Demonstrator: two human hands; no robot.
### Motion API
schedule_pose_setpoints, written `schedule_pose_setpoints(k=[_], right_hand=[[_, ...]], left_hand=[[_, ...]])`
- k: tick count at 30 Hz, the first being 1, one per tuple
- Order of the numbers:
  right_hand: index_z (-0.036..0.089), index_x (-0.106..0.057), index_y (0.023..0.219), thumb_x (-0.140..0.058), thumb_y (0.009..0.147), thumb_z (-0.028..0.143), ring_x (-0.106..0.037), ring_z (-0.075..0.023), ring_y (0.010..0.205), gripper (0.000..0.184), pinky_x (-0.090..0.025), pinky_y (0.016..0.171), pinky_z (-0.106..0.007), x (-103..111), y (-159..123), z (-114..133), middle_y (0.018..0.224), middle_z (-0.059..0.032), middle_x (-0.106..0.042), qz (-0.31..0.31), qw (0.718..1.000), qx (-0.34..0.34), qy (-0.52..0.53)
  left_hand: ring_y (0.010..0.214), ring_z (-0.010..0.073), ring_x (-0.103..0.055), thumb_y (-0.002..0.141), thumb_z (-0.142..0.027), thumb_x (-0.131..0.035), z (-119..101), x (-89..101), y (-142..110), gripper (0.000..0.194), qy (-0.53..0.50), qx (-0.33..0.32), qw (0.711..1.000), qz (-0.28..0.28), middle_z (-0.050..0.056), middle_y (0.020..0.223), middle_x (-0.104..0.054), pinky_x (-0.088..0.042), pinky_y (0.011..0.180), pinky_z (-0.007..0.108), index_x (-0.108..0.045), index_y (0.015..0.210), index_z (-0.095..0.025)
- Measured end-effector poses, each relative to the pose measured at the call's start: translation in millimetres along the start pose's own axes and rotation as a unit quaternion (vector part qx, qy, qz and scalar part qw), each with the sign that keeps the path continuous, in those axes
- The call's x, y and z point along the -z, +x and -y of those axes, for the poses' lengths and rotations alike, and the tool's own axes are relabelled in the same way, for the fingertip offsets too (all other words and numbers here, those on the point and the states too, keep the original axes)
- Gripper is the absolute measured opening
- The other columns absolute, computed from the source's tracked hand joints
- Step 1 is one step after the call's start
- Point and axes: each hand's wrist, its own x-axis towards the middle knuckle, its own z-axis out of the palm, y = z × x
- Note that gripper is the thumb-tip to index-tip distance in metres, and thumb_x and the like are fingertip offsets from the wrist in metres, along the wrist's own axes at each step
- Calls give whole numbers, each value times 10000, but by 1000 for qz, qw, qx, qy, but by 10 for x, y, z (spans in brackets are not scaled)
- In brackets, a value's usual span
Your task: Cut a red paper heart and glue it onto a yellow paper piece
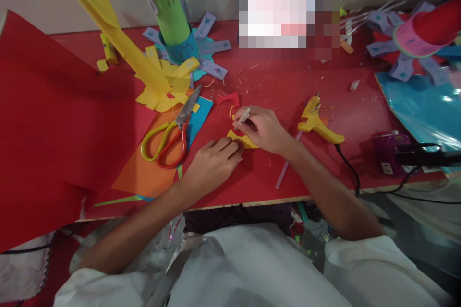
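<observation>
On the red table, a small yellow paper piece [248, 142] lies under both of my hands. My left hand [219, 156], fingers curled, presses on its left edge and holds it in place. In my right hand [264, 127] a short whitish pen-like stick [244, 115] is pinched; its exact kind and its tip are hidden by the fingers. Something red shows under the right fingertips, partly covered. Just beyond the hands is a curved red paper scrap [228, 100]. Scissors [173, 136] with one yellow-green and one red-orange handle lie left of my left hand.
A yellow glue gun [319, 122] with a cord lies at the right, near a purple box [391, 153]. Yellow [144, 69] and green [173, 9] paper constructions stand at back left. Large red sheets [54, 129] cover the left side. A blue glossy sheet [421, 110] is far right.
</observation>
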Motion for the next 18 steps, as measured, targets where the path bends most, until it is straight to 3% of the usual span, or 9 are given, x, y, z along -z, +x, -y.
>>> schedule_pose_setpoints(k=[4,10,14,18], right_hand=[[237,-614,885,-502,1133,454,-672,-233,903,348,-512,874,-379,-44,5,-11,934,-73,-729,12,1000,10,-3],[249,-625,936,-523,1119,408,-686,-258,947,262,-514,880,-401,-41,0,-61,955,-77,-743,-34,998,-12,-44],[249,-595,892,-508,1125,412,-684,-245,904,297,-514,856,-388,-34,9,-36,919,-71,-735,-14,1000,8,-27],[246,-615,934,-526,1109,383,-693,-259,937,239,-513,869,-400,-13,-8,-48,963,-85,-750,-36,998,-18,-50]], left_hand=[[1051,231,-694,1099,-195,-638,-3,3,3,210,1,0,1000,1,69,1149,-768,-562,824,380,-725,1271,-113],[1096,230,-701,1122,-207,-604,0,-11,2,218,-7,2,1000,5,82,1233,-771,-559,851,376,-720,1281,-112],[1072,228,-700,1118,-211,-614,-4,-17,-2,209,-11,2,1000,3,76,1202,-773,-561,839,380,-725,1267,-114],[1092,228,-698,1130,-217,-591,-9,-15,1,225,-9,7,1000,13,90,1221,-769,-561,849,385,-722,1282,-116]])
